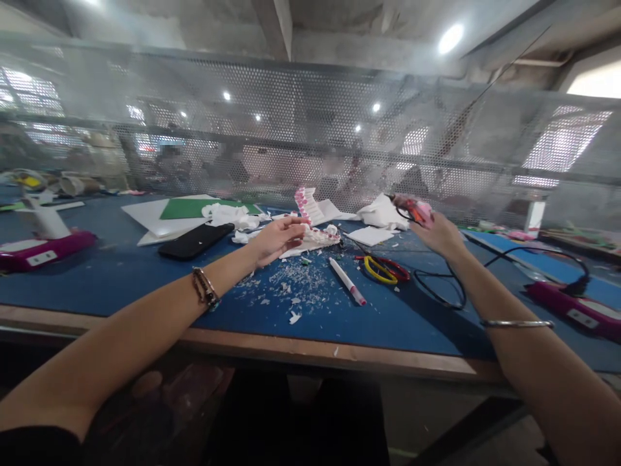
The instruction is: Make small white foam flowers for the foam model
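Observation:
My left hand [279,241] reaches over the blue table with its fingers stretched out and apart. Its fingertips are at a white piece with reddish dots [320,238], and I cannot tell whether they touch it. Behind it stands a curled white strip with pink marks [306,204]. To the right, my right hand [439,233] is raised, closed around a blurred orange-red and black tool [413,208] whose kind is unclear. Crumpled white paper [383,212] lies beside that hand. Between my hands rest a white marker [347,281] and yellow-and-red handled pliers [381,268].
White scraps [294,285] litter the blue tabletop [160,285]. A black phone [196,241] and green sheet [189,208] lie left. Purple power strips [577,310] sit at both sides. A black cable [444,304] loops near my right arm. A perforated screen [272,142] stands behind.

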